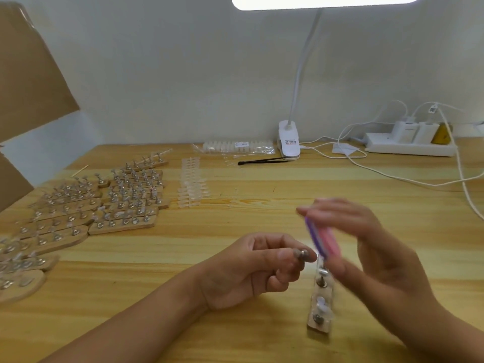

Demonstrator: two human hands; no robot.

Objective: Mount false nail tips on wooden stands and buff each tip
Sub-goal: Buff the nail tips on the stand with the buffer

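Location type: a small handcraft workstation for false-nail production, set up at a plain desk. Indicators: a pine-board table [262,179] against a bare white wall [183,74]; a clip-on desk lamp [289,138], lit overhead; a power strip [408,149] carrying chargers and white cables; many wooden stands [123,227] with metal pegs, batched at the left; rows of clear nail tips [191,187]; a bag [235,147] of further tips behind them
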